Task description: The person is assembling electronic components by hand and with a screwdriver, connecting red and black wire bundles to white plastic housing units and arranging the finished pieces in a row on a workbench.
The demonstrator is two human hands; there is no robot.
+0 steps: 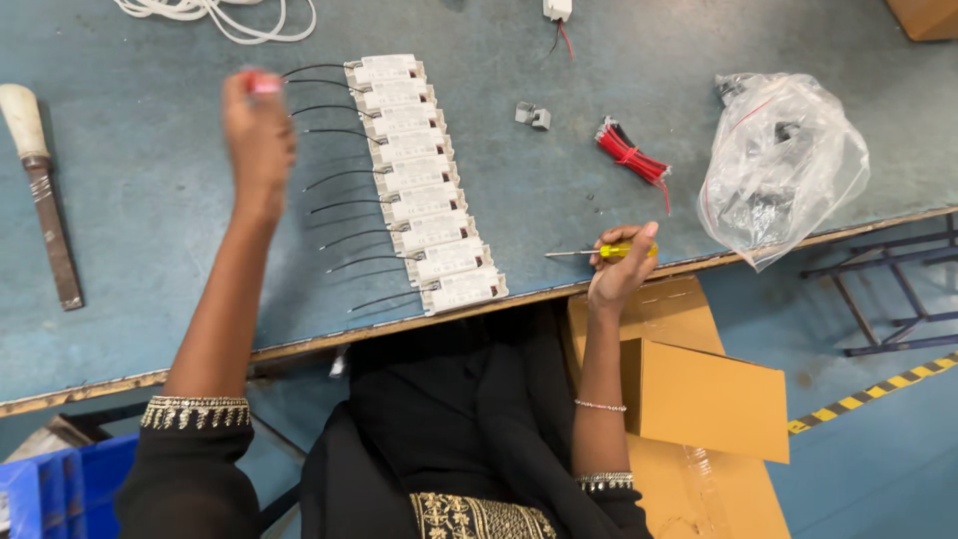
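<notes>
My left hand is raised over the blue-grey worktable, pinching a small red piece at its fingertips. It hovers just left of a slanted row of several white rectangular driver units, each with a thin black wire sticking out to the left. My right hand rests at the table's front edge, gripping a small screwdriver with a yellow handle; its metal shaft points left toward the lowest unit.
A file with a pale handle lies far left. White cable coils at the back. A red and black wire bundle, a small metal clip and a clear plastic bag lie right. Cardboard box below; blue crate.
</notes>
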